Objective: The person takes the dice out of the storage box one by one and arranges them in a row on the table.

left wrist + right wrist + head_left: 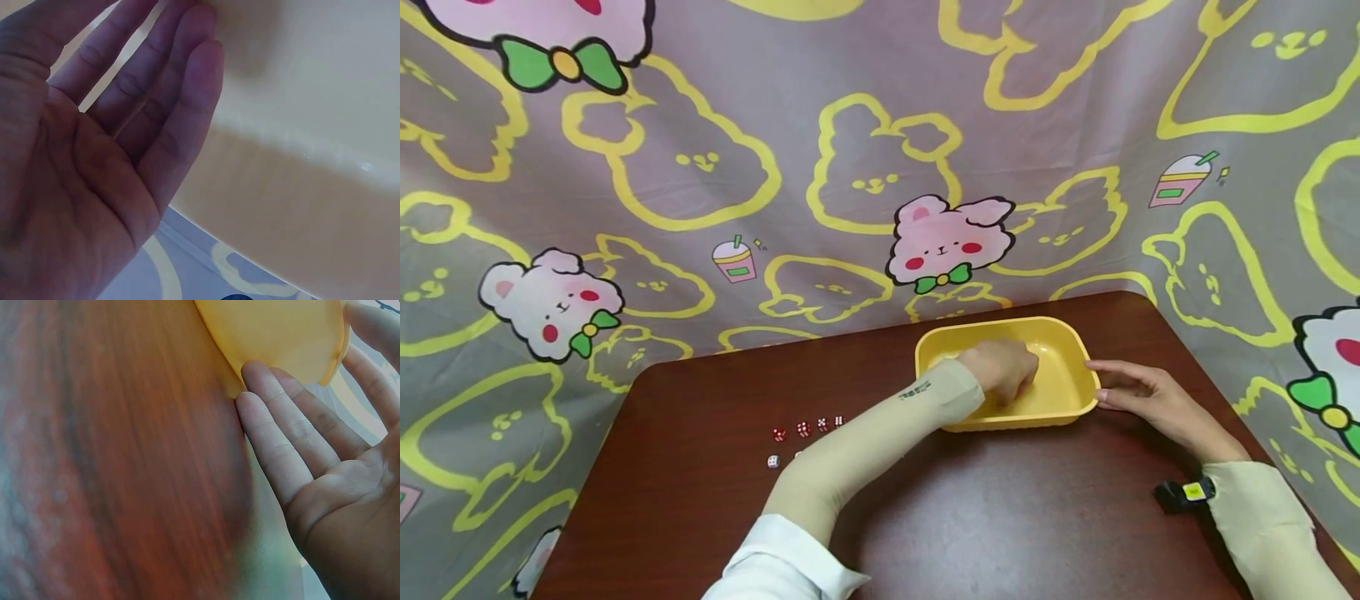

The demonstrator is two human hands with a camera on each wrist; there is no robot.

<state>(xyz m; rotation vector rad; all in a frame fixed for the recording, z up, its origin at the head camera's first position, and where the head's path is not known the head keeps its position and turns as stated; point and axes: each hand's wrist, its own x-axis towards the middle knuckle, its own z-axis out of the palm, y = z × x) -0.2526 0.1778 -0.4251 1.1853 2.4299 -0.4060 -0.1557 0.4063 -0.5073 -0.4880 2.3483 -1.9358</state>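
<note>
My left hand (1003, 371) reaches down inside a yellow plastic bin (1060, 333), with its fingertips at the bin's floor. In the left wrist view, its fingers (194, 106) bend gently together beside the pale wall, and their tips run out of the frame. Whether they pinch anything, I cannot tell. At the bin's right end, my right hand (1157, 408) touches the outside of the wall and rim with fingers and thumb extended. The right wrist view shows straight fingers (275, 437) against the bin's outer side.
A row of several red dice (803, 429) lies left of the bin, with white dice (773, 461) in front; my left sleeve (865, 442) covers part of this area. A brown wooden table (700, 500) carries everything. Patterned cloth (820, 192) hangs behind and at the sides.
</note>
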